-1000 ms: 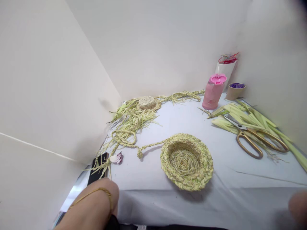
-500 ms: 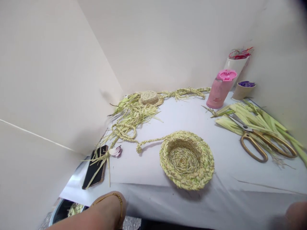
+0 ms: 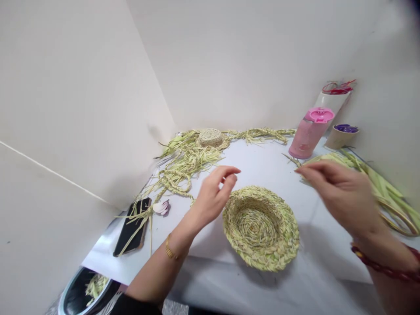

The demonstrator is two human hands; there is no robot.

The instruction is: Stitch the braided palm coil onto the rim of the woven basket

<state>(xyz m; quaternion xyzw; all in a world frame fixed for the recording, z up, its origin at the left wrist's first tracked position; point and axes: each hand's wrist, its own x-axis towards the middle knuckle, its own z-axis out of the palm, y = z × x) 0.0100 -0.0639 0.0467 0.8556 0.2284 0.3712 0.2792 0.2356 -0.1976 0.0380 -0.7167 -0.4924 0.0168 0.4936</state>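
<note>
A woven straw hat (image 3: pixel 257 227) lies crown-down on the white table, its braided brim facing up and its hollow towards me. Above its left edge hovers my left hand (image 3: pixel 215 194), fingers curved, with a gap between thumb and fingertips and nothing visible in it. To the right of the hat, my right hand (image 3: pixel 343 192) is raised with thumb and forefinger pinched together; whatever the pinch holds is too small to make out. The right hand and wrist cover much of the scissors (image 3: pixel 400 221) and part of the pale green husk strips (image 3: pixel 385 183).
A pink bottle (image 3: pixel 310 135), a white holder with red threads (image 3: pixel 333 103) and a beige cup (image 3: pixel 339 136) stand at the back right. A smaller straw hat (image 3: pixel 211 138) sits among straw braids (image 3: pixel 175 181). Front left are a phone (image 3: pixel 133 232), a garlic-like bulb (image 3: pixel 161 207) and a bin (image 3: pixel 70 291).
Both my hands have risen into view from the front edge, the left to the hat's left side, the right above the scissors. The hat looks unmoved; the view has shifted slightly.
</note>
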